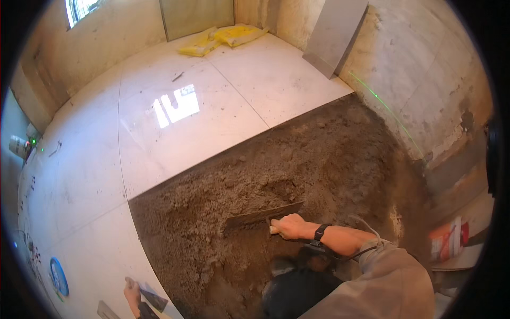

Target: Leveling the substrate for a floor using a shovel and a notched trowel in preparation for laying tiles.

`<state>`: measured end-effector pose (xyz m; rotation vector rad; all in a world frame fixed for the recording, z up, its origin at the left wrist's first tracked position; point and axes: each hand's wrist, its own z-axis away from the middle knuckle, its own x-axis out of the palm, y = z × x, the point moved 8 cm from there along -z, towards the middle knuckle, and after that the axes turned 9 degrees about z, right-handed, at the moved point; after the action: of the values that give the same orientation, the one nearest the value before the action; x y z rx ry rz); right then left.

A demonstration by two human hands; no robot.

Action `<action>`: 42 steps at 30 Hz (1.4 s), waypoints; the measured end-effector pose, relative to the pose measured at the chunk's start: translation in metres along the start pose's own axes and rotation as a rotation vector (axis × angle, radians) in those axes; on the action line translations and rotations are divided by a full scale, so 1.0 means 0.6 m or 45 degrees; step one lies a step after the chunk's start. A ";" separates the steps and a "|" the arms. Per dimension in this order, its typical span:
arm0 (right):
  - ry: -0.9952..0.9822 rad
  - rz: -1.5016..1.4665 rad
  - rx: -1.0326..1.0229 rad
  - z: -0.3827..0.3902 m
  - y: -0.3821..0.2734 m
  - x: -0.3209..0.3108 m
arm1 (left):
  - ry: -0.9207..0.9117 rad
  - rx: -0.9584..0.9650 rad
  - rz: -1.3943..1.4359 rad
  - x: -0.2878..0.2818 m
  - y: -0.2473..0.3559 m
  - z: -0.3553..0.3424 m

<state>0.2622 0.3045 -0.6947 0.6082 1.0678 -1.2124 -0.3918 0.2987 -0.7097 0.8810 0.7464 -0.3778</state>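
A tan sleeve [390, 279] fills the lower right. The right hand [288, 227] is closed around the handle of a trowel [248, 217] on the mortar [244, 178]; its long, straight brown blade slants up rightward. Mortar stretches beyond it to the tile [218, 122] edge and wall [425, 95]. Apart, the left hand [132, 292] nears a dark blade [154, 300]; its grip I cannot tell.
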 end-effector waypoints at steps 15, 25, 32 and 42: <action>0.360 -0.061 0.710 -0.031 0.414 -0.147 | 0.233 -0.442 0.664 -0.104 -0.061 0.187; 0.336 -0.301 1.104 0.088 0.484 0.005 | 0.176 -0.534 0.953 -0.083 -0.014 0.218; 0.187 -0.813 0.951 -0.014 0.190 0.006 | 0.229 0.010 0.192 -0.100 -0.220 -0.022; -0.040 -0.477 -0.051 -0.083 -0.163 -0.022 | 0.247 0.036 0.258 -0.074 -0.128 0.028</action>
<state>0.1535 0.3245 -0.6887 0.3648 1.2110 -1.5138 -0.4597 0.2398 -0.7133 1.0200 0.8226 -0.1247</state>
